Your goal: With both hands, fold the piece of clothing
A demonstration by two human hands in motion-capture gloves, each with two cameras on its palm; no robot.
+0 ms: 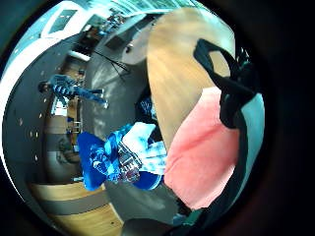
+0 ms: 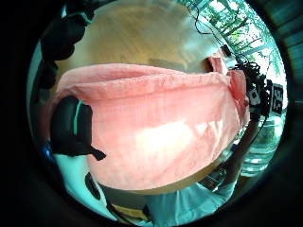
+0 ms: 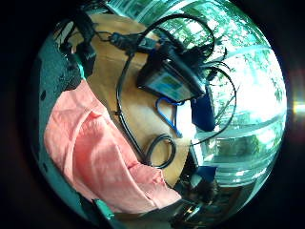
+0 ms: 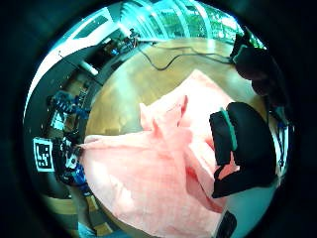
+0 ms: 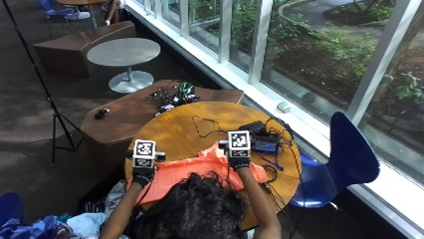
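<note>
- Salmon-pink woven cloth garment [image 5: 199, 174]: it lies spread across the near part of the round wooden table [image 5: 199, 119], in front of you.
- Your left hand [image 5: 142, 172]: fingers curl on the garment's left edge, likely to lift that side.
- Your right hand [image 5: 238, 162]: fingers clamp its bunched far-right part, apparently for the matching fold.
- Black device with looped cables [image 5: 262, 139]: it sits just right of the cloth; bare wood lies open beyond the far edge.
</note>
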